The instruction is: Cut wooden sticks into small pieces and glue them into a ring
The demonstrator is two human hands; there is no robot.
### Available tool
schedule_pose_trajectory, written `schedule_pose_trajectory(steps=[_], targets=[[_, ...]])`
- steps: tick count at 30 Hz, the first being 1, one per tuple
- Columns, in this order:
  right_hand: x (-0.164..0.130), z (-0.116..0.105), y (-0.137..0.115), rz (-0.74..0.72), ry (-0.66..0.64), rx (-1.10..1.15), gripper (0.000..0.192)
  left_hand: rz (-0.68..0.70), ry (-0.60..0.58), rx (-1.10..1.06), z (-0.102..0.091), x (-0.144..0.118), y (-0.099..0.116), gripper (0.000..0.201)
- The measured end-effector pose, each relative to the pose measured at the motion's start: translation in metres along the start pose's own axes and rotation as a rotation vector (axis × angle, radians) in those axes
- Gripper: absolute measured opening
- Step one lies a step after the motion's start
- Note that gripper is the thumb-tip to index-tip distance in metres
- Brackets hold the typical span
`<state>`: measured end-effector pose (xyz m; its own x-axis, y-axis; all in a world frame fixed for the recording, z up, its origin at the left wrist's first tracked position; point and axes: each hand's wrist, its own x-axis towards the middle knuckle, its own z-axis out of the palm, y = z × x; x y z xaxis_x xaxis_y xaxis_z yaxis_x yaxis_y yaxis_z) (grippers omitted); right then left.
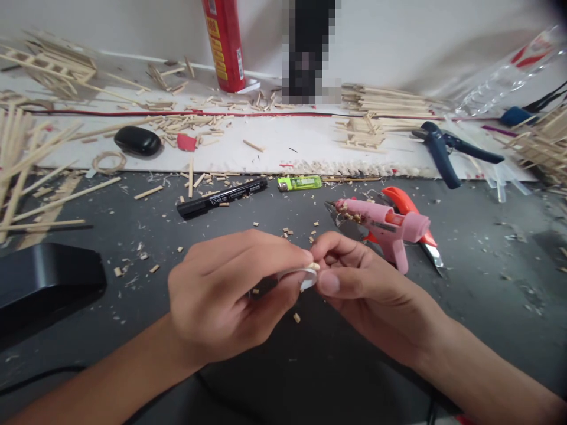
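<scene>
One wht ring (309,281) clamped in L fingers (283,251); R fingers (349,283) adj., can't tell grip.

left hand (230,286) pinches a small white ring (309,281) between thumb and fingers, over the dark bench (487,289). right hand (372,283) meets it, thumb and finger curled by the ring's edge; short wood piece (314,266) at the fingertips, unclear which hand bears it. pink glue gun (398,251) just beyond the right hand, overlapping an orange-handled cutter (429,238). black marker (221,199) and green lighter (305,183) farther back, lighter to the right. pale strip behind: black mouse (137,140), blue-handled pliers (436,150). red canister (225,47) upright near the wall.
</scene>
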<state>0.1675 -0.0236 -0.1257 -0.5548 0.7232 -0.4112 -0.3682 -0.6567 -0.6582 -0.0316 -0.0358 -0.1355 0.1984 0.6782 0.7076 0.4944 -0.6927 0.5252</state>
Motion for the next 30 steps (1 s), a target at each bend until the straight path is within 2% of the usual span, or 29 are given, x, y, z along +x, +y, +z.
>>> schedule_pose_trajectory(steps=[4,8,13,18,30], targets=[[0.0005,0.0012,-0.0035,-0.15,0.067,-0.157,0.01,-0.108,-0.019,0.078,-0.0015,0.0017,0.0024,0.008],[0.0002,-0.0001,-0.006,-0.255,0.093,-0.281,0.007,-0.128,-0.019,0.111,-0.0023,0.0017,0.0041,0.007],[-0.0003,-0.0015,-0.0062,-0.272,0.062,-0.348,0.006,-0.152,-0.042,0.159,-0.0023,0.0013,0.0073,0.009],[-0.0007,0.0003,-0.0067,-0.281,0.095,-0.399,0.008,-0.184,-0.052,0.154,-0.0032,-0.0009,0.009,0.009],[0.0006,0.0038,-0.0077,-0.272,0.144,-0.417,0.013,-0.151,-0.056,0.125,-0.0005,-0.0044,0.0059,0.01]])
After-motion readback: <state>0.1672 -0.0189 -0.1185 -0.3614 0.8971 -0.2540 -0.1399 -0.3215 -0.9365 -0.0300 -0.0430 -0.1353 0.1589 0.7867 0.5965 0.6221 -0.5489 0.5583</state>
